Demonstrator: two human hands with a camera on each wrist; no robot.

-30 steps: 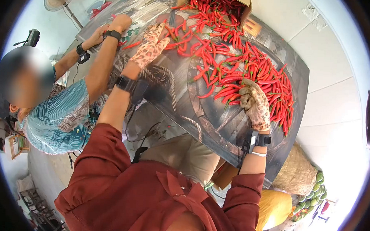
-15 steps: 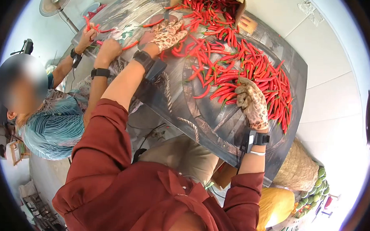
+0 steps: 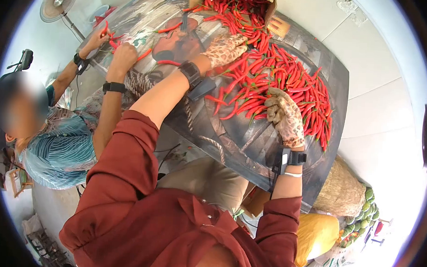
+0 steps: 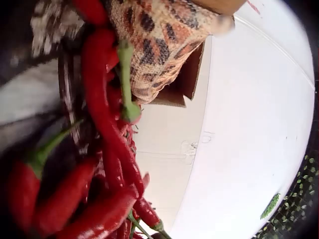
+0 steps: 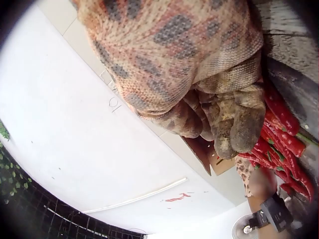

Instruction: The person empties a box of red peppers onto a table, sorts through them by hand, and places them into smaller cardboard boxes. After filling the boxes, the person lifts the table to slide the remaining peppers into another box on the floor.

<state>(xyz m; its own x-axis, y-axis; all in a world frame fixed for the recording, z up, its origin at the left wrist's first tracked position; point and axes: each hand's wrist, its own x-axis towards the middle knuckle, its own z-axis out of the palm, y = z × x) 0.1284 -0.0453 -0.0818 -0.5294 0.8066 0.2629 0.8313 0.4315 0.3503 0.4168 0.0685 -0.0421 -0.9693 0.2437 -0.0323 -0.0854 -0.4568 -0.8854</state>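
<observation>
A broad pile of red chillies [image 3: 290, 79] with green stems covers the right part of the table. My left hand [image 3: 226, 50], in a leopard-print glove, reaches across the pile's left side with its fingers fairly straight. In the left wrist view, several chillies [image 4: 102, 89] lie close below that glove. My right hand [image 3: 285, 118], in a matching glove, rests at the pile's near edge. Its fingertips [image 5: 244, 132], stained dark, are loosely bent in the right wrist view, and no chilli shows between them.
A cardboard box [image 3: 270, 12] spilling chillies stands at the far edge. A few single chillies [image 3: 170, 28] lie toward the left on the printed table [image 3: 250, 158]. Another person's hand [image 3: 124, 57] works at the left end. A rope [image 3: 189, 118] pattern runs along the near side.
My left hand has swept right, from the table's left part onto the chilli pile. A chilli now lies left of its wrist. My right hand stays almost still. The other person has raised a chilli.
</observation>
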